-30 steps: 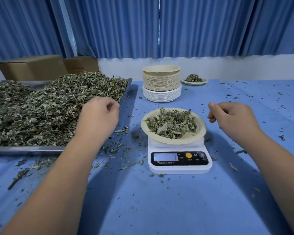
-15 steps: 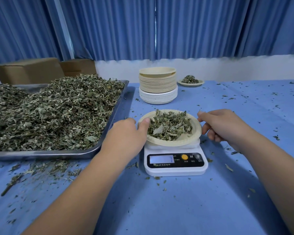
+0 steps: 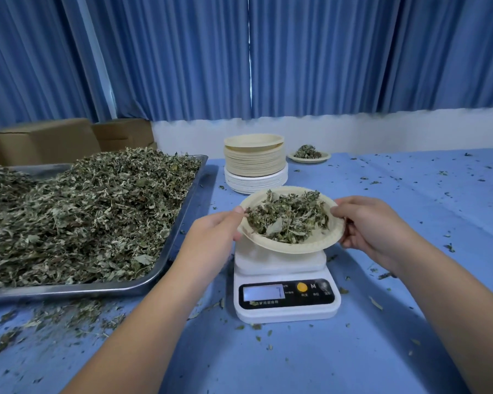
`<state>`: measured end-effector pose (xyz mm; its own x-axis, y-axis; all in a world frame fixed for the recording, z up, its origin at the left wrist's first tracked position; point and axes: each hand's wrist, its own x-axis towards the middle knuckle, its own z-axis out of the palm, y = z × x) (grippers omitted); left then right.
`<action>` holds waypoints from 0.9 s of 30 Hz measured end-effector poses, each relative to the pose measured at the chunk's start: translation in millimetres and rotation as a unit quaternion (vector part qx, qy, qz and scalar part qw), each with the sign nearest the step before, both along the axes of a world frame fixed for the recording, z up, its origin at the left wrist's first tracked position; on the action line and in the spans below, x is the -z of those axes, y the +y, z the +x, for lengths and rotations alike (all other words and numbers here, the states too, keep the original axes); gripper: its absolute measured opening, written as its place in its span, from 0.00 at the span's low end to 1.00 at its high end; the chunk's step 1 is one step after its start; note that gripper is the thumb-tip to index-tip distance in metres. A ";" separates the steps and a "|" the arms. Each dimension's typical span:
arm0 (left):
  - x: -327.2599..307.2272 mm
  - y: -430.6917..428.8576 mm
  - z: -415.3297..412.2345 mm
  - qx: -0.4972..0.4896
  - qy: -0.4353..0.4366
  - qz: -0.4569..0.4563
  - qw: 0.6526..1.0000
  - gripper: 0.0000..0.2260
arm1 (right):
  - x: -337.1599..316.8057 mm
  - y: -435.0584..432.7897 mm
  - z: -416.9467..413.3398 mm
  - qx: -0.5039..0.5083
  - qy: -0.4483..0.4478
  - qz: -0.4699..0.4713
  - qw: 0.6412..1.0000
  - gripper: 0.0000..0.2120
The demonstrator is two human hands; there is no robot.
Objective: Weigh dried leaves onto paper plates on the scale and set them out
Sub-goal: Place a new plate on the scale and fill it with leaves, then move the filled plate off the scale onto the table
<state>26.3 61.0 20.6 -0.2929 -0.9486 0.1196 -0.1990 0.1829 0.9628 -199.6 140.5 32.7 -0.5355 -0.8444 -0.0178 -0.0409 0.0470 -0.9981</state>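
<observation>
Spillage looms: left hand (image 3: 211, 237) and right hand (image 3: 373, 226) pinch the paper plate (image 3: 293, 247) by its rim, tilted just over the scale (image 3: 286, 311); more tipping or flex would shed dried leaves (image 3: 288, 223) onto the surface (image 3: 325, 359).

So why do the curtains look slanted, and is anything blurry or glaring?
Head view: the wide-angle lens slants the curtains near the sides; the scale's display glares pale, digits unclear; soft shadows lie on the blue cloth beside both forearms; the plate held by the left hand and right hand is sharp, the far plate softer.
</observation>
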 end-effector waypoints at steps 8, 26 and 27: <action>-6.5 -39.2 -31.5 -0.085 0.060 -0.049 0.993 0.14 | 11.4 -7.4 -30.0 0.107 -0.079 -0.062 0.989 0.03; 31.4 -79.9 -42.7 -0.099 0.042 -0.015 0.994 0.11 | 18.5 -114.6 -110.0 0.283 -0.091 0.064 0.953 0.15; 32.4 -80.5 -42.7 -0.099 0.046 -0.013 0.994 0.11 | 17.9 -122.3 -111.2 0.283 -0.096 0.065 0.952 0.15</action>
